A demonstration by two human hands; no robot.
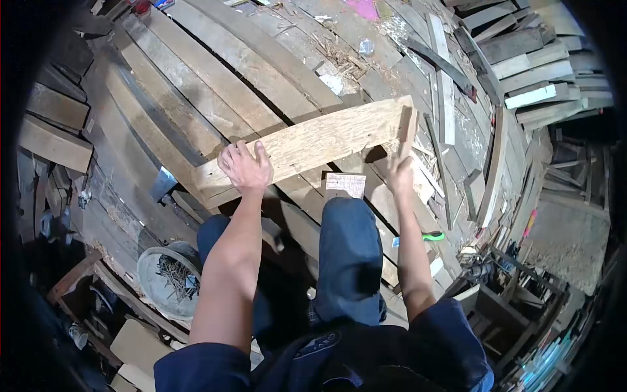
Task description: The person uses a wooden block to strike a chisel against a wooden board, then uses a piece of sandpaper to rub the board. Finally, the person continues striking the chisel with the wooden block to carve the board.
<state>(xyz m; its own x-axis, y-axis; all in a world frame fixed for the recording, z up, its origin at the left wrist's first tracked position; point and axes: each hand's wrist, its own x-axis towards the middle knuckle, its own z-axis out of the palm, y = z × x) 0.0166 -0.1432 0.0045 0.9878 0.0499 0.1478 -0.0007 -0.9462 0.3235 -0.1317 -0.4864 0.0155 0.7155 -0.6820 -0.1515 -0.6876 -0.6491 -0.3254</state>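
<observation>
A long pale wooden board (326, 140) lies slantwise in front of my knees, rising to the right. My left hand (247, 166) is closed over its left part, with the thumb along the face. At the board's right end, a short wooden piece (408, 127) stands crosswise against it. My right hand (400, 175) grips the lower end of this short piece, its fingers slightly blurred. Another wooden piece (186, 183) meets the board's left end at an angle. Below the board, a small block with a printed or marked face (346, 183) shows just beyond my knee.
A bucket (147, 277) of nails stands at the lower left. A shiny metal tool head (163, 184) is left of the board. A green-handled tool (432, 236) lies right of my knee. Stacked timber (535, 72) fills the upper right; shavings (339, 59) litter the plank floor.
</observation>
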